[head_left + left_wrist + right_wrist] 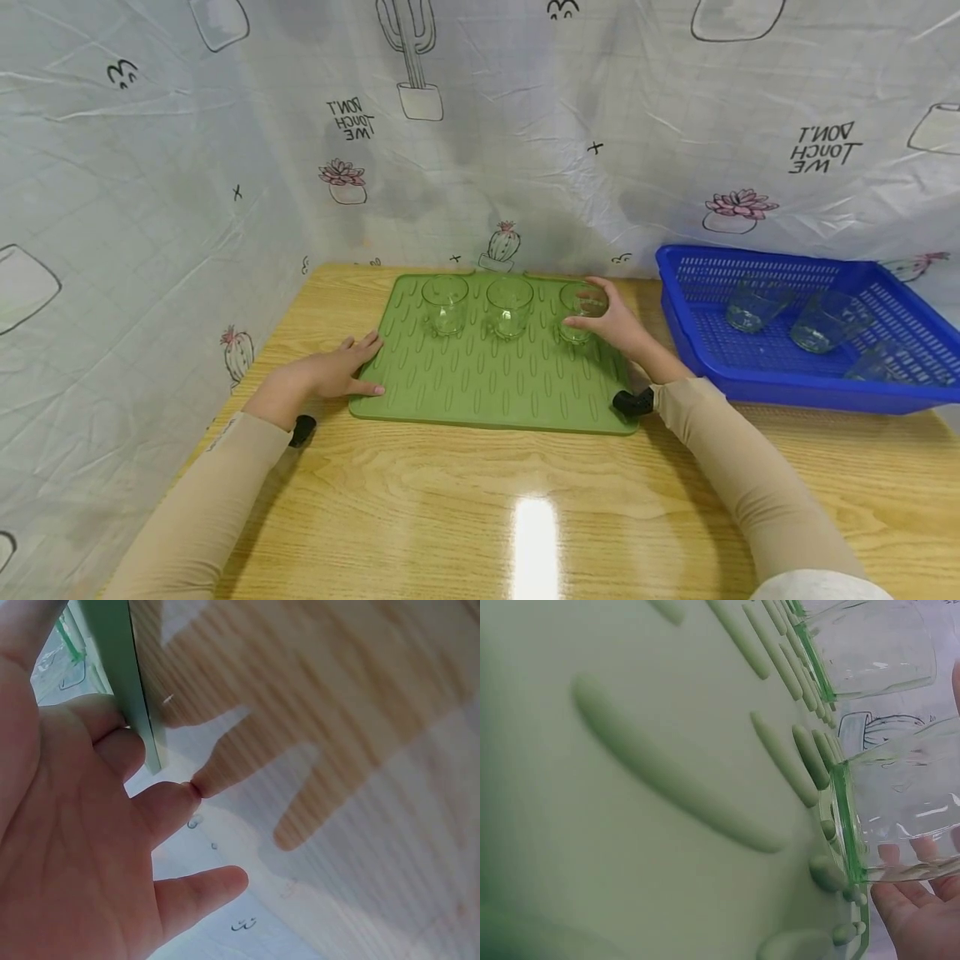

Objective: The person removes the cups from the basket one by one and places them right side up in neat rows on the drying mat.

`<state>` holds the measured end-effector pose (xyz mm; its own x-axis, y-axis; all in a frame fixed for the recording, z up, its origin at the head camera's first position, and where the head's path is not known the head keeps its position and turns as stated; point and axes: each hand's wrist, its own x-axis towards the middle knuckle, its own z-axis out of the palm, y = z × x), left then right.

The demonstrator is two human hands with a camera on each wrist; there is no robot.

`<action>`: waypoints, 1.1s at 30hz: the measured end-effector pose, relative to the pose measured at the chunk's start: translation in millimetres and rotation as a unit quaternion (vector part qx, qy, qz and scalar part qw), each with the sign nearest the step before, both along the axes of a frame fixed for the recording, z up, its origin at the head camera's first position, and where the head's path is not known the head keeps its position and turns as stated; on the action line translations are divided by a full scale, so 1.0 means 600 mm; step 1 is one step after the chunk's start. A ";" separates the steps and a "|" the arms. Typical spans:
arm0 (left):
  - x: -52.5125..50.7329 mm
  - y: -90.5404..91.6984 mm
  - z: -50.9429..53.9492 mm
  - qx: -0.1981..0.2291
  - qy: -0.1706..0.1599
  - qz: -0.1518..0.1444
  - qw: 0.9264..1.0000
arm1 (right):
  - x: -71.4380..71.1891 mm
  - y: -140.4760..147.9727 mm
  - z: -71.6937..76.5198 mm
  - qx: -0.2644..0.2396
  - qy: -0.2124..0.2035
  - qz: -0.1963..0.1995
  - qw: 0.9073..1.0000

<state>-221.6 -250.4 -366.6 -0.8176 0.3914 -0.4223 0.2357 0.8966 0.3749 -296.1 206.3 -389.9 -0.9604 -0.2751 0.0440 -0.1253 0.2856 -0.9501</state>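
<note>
Glass (pixel 583 301), the last of three on the right, is held upright on the mat (pixel 480 392) by the right hand (pixel 620 322), left of the palm; farther off, the left hand (pixel 333 371) is laid loosely on the mat's left edge.

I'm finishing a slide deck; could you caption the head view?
Right hand grips the rightmost glass of three on a green mat; left hand touches the mat's edge; blue basket alongside.

The wood-grained desk (pixel 420 500) bore a ridged green mat (pixel 480 387), and there, just to its right, sat a blue basket (pixel 810 393)!
</note>
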 end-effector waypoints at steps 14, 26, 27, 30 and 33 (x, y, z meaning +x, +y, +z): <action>0.001 0.001 -0.002 0.010 -0.004 0.002 1.000 | 0.010 0.010 0.010 0.005 0.031 -0.011 0.999; -0.001 0.000 -0.002 0.011 -0.002 -0.003 1.000 | 0.027 0.023 0.010 -0.017 0.066 -0.064 0.996; -0.001 0.000 -0.003 0.011 -0.002 -0.003 1.000 | 0.030 0.023 0.012 -0.023 0.069 -0.068 0.995; -0.001 0.001 -0.004 0.011 -0.002 -0.002 1.000 | 0.038 0.024 0.016 -0.034 0.078 -0.082 0.993; -0.001 0.001 -0.002 0.009 -0.001 -0.002 1.000 | 0.043 0.024 0.017 -0.046 0.088 -0.099 0.990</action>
<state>-222.0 -249.9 -368.1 -0.8150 0.4014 -0.4179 0.2375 0.8892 0.3910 -270.2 220.6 -380.0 -0.9702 -0.0693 0.2321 -0.2420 0.2336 -0.9417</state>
